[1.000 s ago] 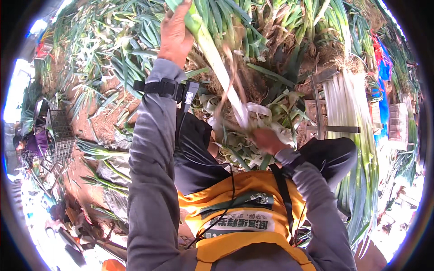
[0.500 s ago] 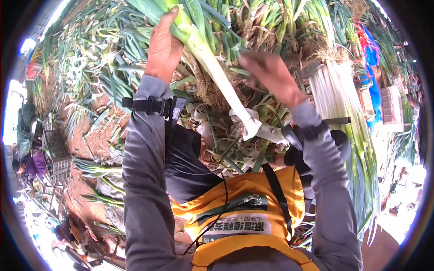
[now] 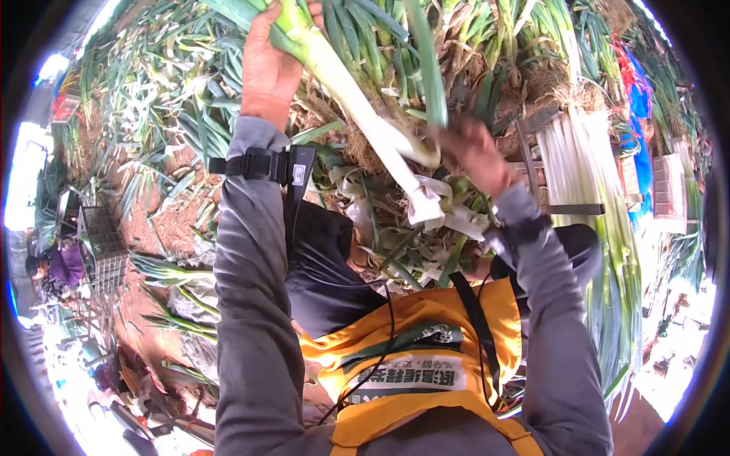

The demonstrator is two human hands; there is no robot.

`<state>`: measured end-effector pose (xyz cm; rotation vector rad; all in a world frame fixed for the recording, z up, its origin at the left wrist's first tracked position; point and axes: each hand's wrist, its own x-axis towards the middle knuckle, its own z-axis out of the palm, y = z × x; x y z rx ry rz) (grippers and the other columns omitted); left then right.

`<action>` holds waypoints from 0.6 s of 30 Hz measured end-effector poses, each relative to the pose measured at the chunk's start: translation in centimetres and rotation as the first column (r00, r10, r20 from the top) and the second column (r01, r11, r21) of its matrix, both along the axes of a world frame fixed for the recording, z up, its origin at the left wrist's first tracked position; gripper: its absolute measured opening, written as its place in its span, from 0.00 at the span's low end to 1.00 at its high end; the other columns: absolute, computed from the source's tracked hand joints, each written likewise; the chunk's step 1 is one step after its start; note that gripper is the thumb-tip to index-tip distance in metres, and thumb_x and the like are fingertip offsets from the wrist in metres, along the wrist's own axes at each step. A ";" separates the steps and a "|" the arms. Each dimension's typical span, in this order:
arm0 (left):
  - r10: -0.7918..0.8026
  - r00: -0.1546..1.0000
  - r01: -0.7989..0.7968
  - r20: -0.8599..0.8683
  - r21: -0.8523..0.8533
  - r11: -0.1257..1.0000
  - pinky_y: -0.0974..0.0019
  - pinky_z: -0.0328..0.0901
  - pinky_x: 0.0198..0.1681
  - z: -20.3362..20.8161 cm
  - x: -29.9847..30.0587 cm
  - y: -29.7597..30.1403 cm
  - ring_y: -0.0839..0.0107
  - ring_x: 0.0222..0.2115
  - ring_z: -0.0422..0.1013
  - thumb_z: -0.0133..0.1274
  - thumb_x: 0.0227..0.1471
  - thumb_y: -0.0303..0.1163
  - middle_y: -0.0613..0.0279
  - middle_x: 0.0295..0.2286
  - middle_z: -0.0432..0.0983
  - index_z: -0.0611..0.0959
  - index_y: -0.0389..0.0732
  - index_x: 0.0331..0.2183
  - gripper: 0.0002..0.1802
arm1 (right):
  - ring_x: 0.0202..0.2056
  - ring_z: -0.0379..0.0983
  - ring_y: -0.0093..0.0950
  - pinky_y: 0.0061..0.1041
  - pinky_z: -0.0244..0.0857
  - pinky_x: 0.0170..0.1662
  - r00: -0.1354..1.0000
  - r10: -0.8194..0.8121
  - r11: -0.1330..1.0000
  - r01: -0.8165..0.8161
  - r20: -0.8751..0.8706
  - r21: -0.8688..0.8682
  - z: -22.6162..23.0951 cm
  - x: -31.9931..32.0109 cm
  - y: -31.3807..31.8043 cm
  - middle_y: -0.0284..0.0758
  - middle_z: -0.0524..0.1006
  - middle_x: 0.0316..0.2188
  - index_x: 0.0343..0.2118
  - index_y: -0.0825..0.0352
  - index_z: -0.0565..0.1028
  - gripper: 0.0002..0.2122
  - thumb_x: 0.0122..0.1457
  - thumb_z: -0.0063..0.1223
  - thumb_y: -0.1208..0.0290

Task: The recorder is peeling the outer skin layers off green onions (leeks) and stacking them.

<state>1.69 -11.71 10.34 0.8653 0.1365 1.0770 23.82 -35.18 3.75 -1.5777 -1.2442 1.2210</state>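
Note:
My left hand (image 3: 271, 68) is closed around the upper part of a long green onion (image 3: 346, 87), whose white stalk slants down to the right and ends in a pale root end. To its right, my right hand (image 3: 480, 157) is smeared by motion, its fingers closed at a long green leaf (image 3: 430, 72) that stretches upward. A pale curved sheath (image 3: 423, 152) lies between those fingers and the white stalk. Beneath the stalk is a heap of peeled skins and leaf scraps (image 3: 380, 205).
Unpeeled onions with dry roots (image 3: 471, 53) lie beyond my hands. A row of clean white-stalked onions (image 3: 574, 156) rests at right by a dark metal bar (image 3: 576, 209). Loose leaves (image 3: 160, 83) cover the far left. A wire crate (image 3: 103, 247) and a person in purple (image 3: 65, 266) are farther left.
My right hand has moved slightly right and down, and a long green leaf now stretches up from it. A pale sheath has come away beside the stalk. My left hand keeps its hold.

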 end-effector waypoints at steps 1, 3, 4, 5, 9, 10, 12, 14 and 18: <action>-0.019 0.999 0.018 0.032 0.016 1.000 0.58 0.70 0.51 0.0 -0.3 0.3 0.57 0.42 0.74 0.52 0.57 0.34 0.42 0.46 0.74 0.67 0.30 0.54 0.27 | 0.17 0.67 0.19 0.19 0.63 0.20 0.985 0.072 0.995 -0.061 0.159 -0.078 -2.8 -0.2 -2.3 0.30 0.75 0.20 0.38 0.68 0.75 0.13 0.65 0.51 0.60; -0.016 0.999 0.015 0.049 0.015 1.000 0.59 0.70 0.50 0.2 -0.1 0.1 0.58 0.40 0.75 0.54 0.56 0.33 0.44 0.44 0.75 0.68 0.31 0.53 0.27 | 0.33 0.77 0.28 0.31 0.71 0.40 0.867 0.399 0.871 -0.257 0.299 -0.418 -11.5 0.4 -8.2 0.38 0.80 0.35 0.52 0.62 0.74 0.16 0.64 0.50 0.63; 0.043 0.999 -0.042 -0.012 0.010 0.999 0.59 0.70 0.49 0.2 1.6 -0.1 0.59 0.41 0.75 0.54 0.55 0.33 0.45 0.44 0.76 0.69 0.31 0.53 0.27 | 0.40 0.77 0.37 0.36 0.69 0.46 0.728 0.423 0.906 -0.354 0.540 -0.233 -18.4 2.3 -13.4 0.42 0.80 0.40 0.52 0.64 0.73 0.17 0.62 0.50 0.64; 0.192 0.973 -0.191 -0.130 0.022 0.981 0.60 0.70 0.49 -0.5 -0.7 0.4 0.59 0.41 0.75 0.55 0.54 0.33 0.46 0.44 0.76 0.69 0.31 0.52 0.26 | 0.46 0.75 0.42 0.40 0.67 0.49 0.881 0.440 0.857 -0.353 0.176 -0.374 -16.3 0.6 -11.6 0.47 0.78 0.43 0.54 0.65 0.72 0.20 0.60 0.50 0.63; 0.129 0.990 -0.130 -0.062 -0.017 0.991 0.61 0.69 0.51 -1.0 -0.3 0.3 0.59 0.41 0.74 0.58 0.54 0.34 0.49 0.41 0.76 0.71 0.33 0.50 0.25 | 0.39 0.78 0.41 0.39 0.70 0.42 0.597 0.492 0.870 -0.323 0.634 -0.372 -12.4 3.0 -7.4 0.49 0.78 0.41 0.53 0.68 0.72 0.21 0.61 0.52 0.60; 0.166 0.983 -0.169 -0.080 -0.035 0.985 0.61 0.68 0.51 -0.9 -0.6 0.2 0.59 0.41 0.74 0.58 0.55 0.36 0.49 0.41 0.76 0.71 0.33 0.50 0.25 | 0.37 0.79 0.40 0.38 0.71 0.41 0.753 0.343 0.936 -0.223 0.562 -0.274 -8.8 2.1 -5.5 0.49 0.79 0.39 0.51 0.70 0.73 0.21 0.62 0.53 0.58; 0.220 0.962 -0.222 -0.161 0.003 0.975 0.56 0.66 0.53 -0.6 0.1 -1.5 0.56 0.43 0.72 0.54 0.58 0.50 0.48 0.43 0.74 0.70 0.34 0.52 0.32 | 0.34 0.80 0.39 0.35 0.73 0.39 0.812 0.023 0.995 -0.077 0.583 0.069 -2.6 0.2 -2.7 0.49 0.79 0.37 0.49 0.71 0.73 0.23 0.62 0.53 0.54; 0.073 0.997 -0.076 -0.030 -0.089 0.993 0.54 0.65 0.55 -0.6 0.9 -2.4 0.54 0.45 0.70 0.50 0.58 0.56 0.47 0.44 0.72 0.69 0.33 0.53 0.36 | 0.34 0.80 0.39 0.34 0.74 0.41 0.761 -0.189 0.917 -0.089 0.620 0.389 2.7 -0.8 0.5 0.48 0.79 0.39 0.49 0.71 0.74 0.25 0.61 0.53 0.51; 0.016 1.000 -0.011 0.027 -0.174 0.985 0.52 0.63 0.55 -1.6 2.3 -3.2 0.57 0.47 0.67 0.51 0.55 0.59 0.50 0.48 0.68 0.73 0.37 0.51 0.36 | 0.35 0.79 0.40 0.37 0.73 0.42 0.804 -0.286 0.800 -0.099 0.521 0.592 8.4 -5.4 6.3 0.47 0.79 0.39 0.45 0.70 0.74 0.25 0.59 0.56 0.49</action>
